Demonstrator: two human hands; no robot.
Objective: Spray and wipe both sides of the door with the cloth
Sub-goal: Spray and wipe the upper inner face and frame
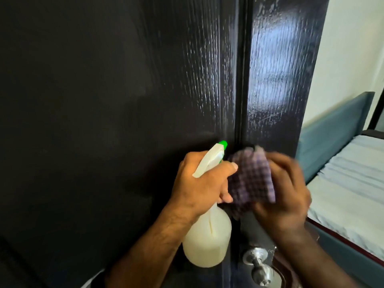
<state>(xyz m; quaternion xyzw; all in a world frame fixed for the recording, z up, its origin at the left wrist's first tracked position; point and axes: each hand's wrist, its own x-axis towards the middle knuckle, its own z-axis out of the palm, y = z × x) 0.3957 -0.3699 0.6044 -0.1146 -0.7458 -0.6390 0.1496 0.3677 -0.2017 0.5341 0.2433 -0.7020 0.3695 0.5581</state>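
Chrome-finished round metal door knob (258, 265) sitting nearest, low at the door edge, blurred. Milky translucent plastic spray bottle with white trigger head and green nozzle tip (207, 242) hanging just left of it, about half full of pale liquid. Left hand (199, 183) curling round the bottle neck, thumb lying along the trigger head, nozzle pointing up at the panel. Right hand (291, 194) gripping the purple-and-white checked waffle cloth (251, 179), fingers folded behind it, thumb not clearly visible; motion blur here, so cannot tell exactly how the fingers are lying. Cloth bunching between the two hands, seemingly close against the dark glossy wood-grain door (124, 80) just above the knob. Wet streaks and droplets shining on the panel either side of the vertical groove, higher up. Beyond the door edge, teal upholstered bed frame with pale striped mattress (342, 183) and cream wall (353, 48) showing far right.

Risks, judging only: spraying this close likely causing runs trickling down into the knob and lock; droplets drying into streaks if left unwiped up top; nozzle possibly catching the cloth or misting the right hand, both being so near; wet bottle neck possibly slipping in a one-handed hold; door swinging under wiping pressure, nothing visibly bracing it; overspray possibly drifting past the edge toward the mattress. Far side of the door not visible, so not judging it.

No readable brand, label or writing anywhere; bottle looking unlabelled from this side.
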